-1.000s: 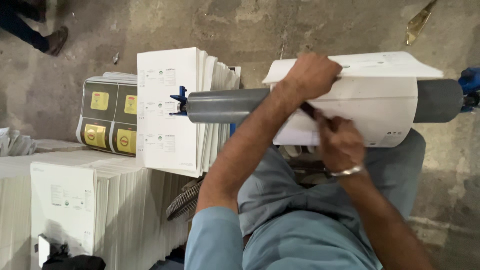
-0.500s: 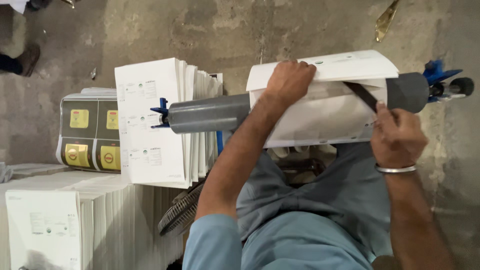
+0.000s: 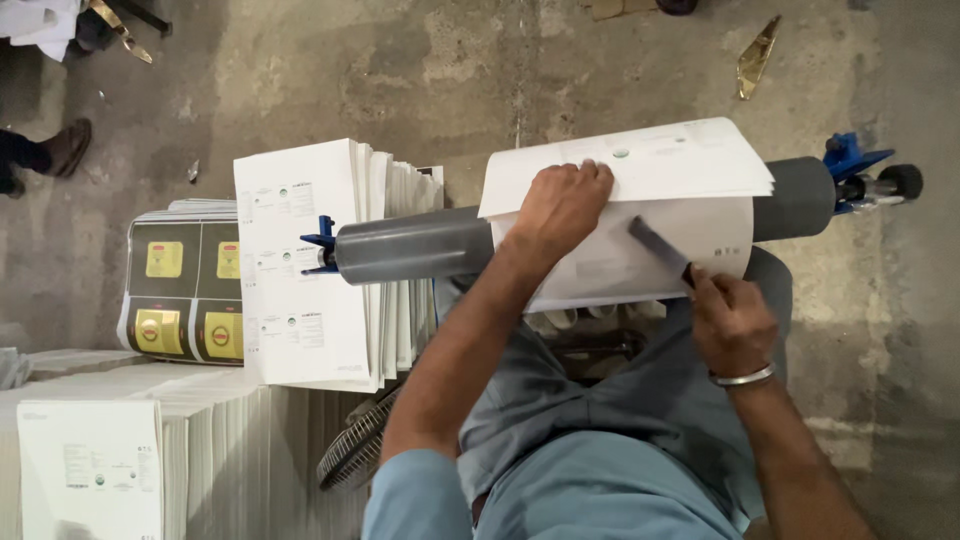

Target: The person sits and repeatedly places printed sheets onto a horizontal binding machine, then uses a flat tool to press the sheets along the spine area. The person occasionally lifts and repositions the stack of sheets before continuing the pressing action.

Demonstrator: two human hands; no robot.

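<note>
A stack of white printed sheets (image 3: 640, 160) is draped over a grey pipe (image 3: 410, 245) that lies level across my lap, with blue clamps at both ends. My left hand (image 3: 562, 205) presses down on the top of the sheets, fingers curled over the fold. My right hand (image 3: 730, 320), with a metal bangle on the wrist, grips a flat dark blade (image 3: 658, 248) laid against the hanging side of the sheets.
A pile of white printed sheets (image 3: 300, 270) stands left of the pipe. Beside it lies a dark stack with yellow labels (image 3: 185, 290). More white stacks (image 3: 130, 450) sit at lower left. A fan grille (image 3: 350, 455) lies by my leg. Another person's shoe (image 3: 65, 150) shows at left.
My right hand has slid left along the sheets from the pipe's right end, and the blade now lies on the paper. The view has shifted, showing more of the pipe's right end.
</note>
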